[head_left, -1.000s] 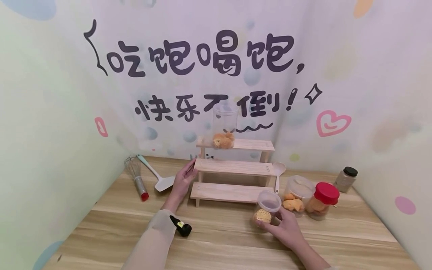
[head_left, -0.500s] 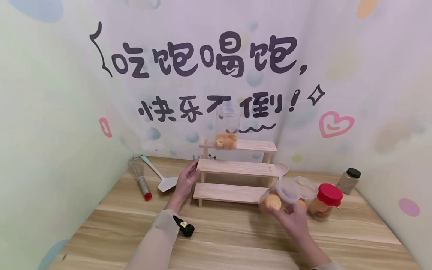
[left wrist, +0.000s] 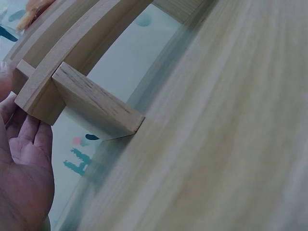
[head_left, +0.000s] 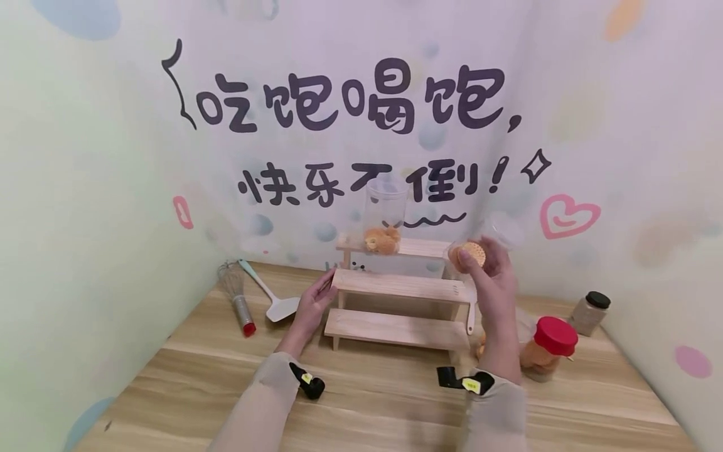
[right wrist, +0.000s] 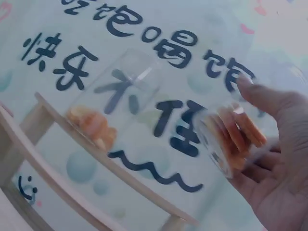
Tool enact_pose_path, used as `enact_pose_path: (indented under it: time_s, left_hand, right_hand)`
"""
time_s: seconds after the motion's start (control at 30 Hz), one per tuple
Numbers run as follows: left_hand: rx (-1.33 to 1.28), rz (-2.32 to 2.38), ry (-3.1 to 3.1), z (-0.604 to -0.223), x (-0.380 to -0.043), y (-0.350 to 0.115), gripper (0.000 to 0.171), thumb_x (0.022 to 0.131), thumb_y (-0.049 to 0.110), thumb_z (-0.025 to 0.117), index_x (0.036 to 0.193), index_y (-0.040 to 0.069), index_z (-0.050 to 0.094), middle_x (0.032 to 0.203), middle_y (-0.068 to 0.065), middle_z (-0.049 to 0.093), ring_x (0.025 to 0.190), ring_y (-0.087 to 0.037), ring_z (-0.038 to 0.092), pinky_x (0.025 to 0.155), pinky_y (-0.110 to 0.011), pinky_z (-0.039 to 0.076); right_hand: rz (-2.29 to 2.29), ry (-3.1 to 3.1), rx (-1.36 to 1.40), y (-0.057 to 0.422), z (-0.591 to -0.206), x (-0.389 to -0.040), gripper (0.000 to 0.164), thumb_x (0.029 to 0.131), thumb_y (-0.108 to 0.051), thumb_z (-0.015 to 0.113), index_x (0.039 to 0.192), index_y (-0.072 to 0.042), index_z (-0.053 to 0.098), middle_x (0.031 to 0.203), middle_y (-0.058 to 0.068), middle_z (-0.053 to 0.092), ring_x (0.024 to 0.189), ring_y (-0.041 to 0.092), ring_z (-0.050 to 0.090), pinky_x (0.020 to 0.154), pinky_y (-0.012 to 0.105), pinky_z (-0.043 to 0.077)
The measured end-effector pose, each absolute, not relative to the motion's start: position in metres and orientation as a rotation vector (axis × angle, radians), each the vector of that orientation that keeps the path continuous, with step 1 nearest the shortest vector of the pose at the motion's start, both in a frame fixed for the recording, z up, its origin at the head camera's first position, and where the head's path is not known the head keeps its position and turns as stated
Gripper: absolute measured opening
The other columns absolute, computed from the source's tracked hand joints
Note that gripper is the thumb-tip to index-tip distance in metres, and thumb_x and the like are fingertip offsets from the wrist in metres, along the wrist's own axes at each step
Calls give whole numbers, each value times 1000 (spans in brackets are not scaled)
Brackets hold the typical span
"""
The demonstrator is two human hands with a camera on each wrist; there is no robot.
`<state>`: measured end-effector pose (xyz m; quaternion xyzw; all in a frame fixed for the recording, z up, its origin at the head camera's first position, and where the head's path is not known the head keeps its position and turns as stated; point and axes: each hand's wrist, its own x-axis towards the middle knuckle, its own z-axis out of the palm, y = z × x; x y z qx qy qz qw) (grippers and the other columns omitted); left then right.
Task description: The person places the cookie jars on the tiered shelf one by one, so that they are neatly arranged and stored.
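Observation:
My left hand [head_left: 310, 307] grips the left end of the middle shelf of a three-step wooden stand [head_left: 395, 284]. In the left wrist view its fingers lie under that shelf end [left wrist: 43, 103], the thumb above. My right hand [head_left: 497, 282] holds a clear plastic jar [head_left: 467, 256] of round biscuits, raised by the right end of the top shelf. The jar is tilted, its base turned left towards the stand in the right wrist view, with the thumb and fingers around its side. A taller clear jar [head_left: 386, 213] with orange-brown snacks stands upright on the left part of the top shelf.
Left of the stand lie a whisk [head_left: 241, 304] and a white spatula [head_left: 280, 308]. A spoon [head_left: 471, 317] leans at the stand's right side. A red-covered jar [head_left: 556, 337] and a black-lidded jar [head_left: 590, 312] stand further right. My right forearm partly hides another snack jar [head_left: 525, 323].
My right hand has lifted the biscuit jar from low in front of the stand, up and right to top-shelf height, tilting it. My left hand keeps its grip on the middle shelf.

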<state>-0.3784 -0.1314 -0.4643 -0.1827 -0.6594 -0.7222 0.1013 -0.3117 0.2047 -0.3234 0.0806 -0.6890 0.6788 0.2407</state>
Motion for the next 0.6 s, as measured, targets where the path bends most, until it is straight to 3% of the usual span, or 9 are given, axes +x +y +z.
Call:
enact_pose_path:
  time_s: [0.1, 0.27, 0.5, 0.6]
  left_hand:
    - [-523, -2124, -1944, -468, -383, -133, 54, 103, 10, 57, 152, 0, 39, 160, -17, 32, 144, -32, 35, 111, -25, 39]
    - [-515, -2088, -1900, -469, -383, -132, 53, 102, 10, 59, 150, -3, 42, 157, -20, 36, 142, -35, 39, 109, -26, 42]
    - [-520, -2098, -1925, -471, -380, -129, 52, 102, 13, 60, 151, 3, 44, 158, -16, 37, 142, -31, 40, 111, -27, 40]
    - [-506, -2089, -1929, -471, -380, -129, 52, 102, 13, 60, 151, 5, 44, 158, -15, 37, 142, -31, 40, 111, -26, 40]
  right_hand:
    - [1813, -1858, 202, 195, -324, -319, 55, 89, -23, 80, 136, -10, 55, 138, 7, 59, 112, 15, 54, 87, 20, 46]
    - [1726, -1900, 151, 190, -327, -332, 60, 88, -31, 80, 138, -10, 53, 126, 3, 61, 107, 14, 56, 85, 20, 48]
    - [1587, -2045, 111, 185, -342, -346, 62, 87, -38, 80, 137, -12, 54, 101, 4, 59, 85, 14, 54, 64, 18, 49]
    - [1555, -2066, 144, 179, -345, -349, 61, 87, -40, 80, 136, -15, 54, 101, 5, 60, 84, 15, 55, 64, 18, 50]
